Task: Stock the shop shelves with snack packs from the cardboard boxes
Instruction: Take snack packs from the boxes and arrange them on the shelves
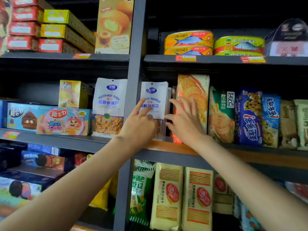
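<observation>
- The left hand [141, 120] rests on the front of a white snack pouch [154, 97]; its fingers are nearly straight and press flat on the printed face, they do not curl round it.
- The right hand [182, 119] is just to the right of the pouch, fingers spread and relaxed. The fingertips [168, 116] touch the right edge of the pouch and the packs behind it. It grips nothing that I can see.
- The pouch stands upright on the middle shelf [250, 151], directly beyond both hands and close to the grey upright post [133, 64] on the left-hand side.
- A tall orange biscuit pack [193, 97] stands just past the right hand, touching or almost touching its back.
- A similar white pouch with a clear window [109, 104] stands beyond the post, to the left of the left hand.
- I judge the pouch is light and soft: thin film with loose pieces inside, so it bends and can tip forward easily. The film looks smooth and may slide under the fingers.
- The contents are probably brittle, so squeezing the middle could crush them.
- A good hold, I think, is on the two side edges or the stiffer sealed top, with a flat palm on the face only for pushing it back.
- No cardboard box is in view.
</observation>
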Tool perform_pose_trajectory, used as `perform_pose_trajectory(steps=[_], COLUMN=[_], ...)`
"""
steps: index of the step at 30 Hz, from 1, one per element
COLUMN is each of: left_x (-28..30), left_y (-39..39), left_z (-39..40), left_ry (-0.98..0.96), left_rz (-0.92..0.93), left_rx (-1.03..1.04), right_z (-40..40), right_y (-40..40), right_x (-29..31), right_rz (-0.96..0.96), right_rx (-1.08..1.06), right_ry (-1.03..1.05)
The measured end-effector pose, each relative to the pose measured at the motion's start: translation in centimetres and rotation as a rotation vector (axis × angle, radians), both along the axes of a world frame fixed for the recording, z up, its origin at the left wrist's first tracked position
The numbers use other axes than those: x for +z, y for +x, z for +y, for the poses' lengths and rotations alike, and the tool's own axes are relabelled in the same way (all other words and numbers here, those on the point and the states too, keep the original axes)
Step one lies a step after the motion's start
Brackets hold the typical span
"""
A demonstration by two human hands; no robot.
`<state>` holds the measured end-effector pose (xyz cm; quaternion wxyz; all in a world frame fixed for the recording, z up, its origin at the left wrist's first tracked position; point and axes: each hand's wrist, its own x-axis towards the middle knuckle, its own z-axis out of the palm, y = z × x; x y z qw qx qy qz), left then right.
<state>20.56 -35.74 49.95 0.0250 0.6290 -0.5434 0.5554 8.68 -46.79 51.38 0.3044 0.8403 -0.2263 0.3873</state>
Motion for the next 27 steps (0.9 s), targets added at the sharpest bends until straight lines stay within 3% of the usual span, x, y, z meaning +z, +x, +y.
perform_pose_trajectory(steps=[4, 8, 11, 17, 22, 27], left_x=[0.4, 0.6, 0.9, 1.4, 1.4, 1.6], left_y=[-1.4, -1.8, -1.9, -2.2, -1.8, -2.2], left_z=[-1.0, -2.2, -2.9, -4.8, -5.5, -5.4], left_ry=[0.117, 0.076, -0.015, -0.016, -0.026, -0.025], left_rz=[0.125, 0.228, 0.308, 0.591, 0.630, 0.620], left_rx=[0.187, 0.166, 0.121, 0.072, -0.002, 0.013], right_z=[-0.2, -1.3, -2.3, -2.0, -1.9, -1.2], right_y=[-0.3, -2.6, -4.4, -6.2, -6.2, -6.9], right_x=[0.7, 1.7, 2.5, 1.7, 0.5, 0.7], right_rz=[0.031, -0.175, -0.261, -0.162, -0.138, -0.111], right_rx=[0.043, 0.143, 0.058, 0.084, 0.104, -0.030], right_ry=[0.026, -0.030, 0.080, 0.507, 0.544, 0.490])
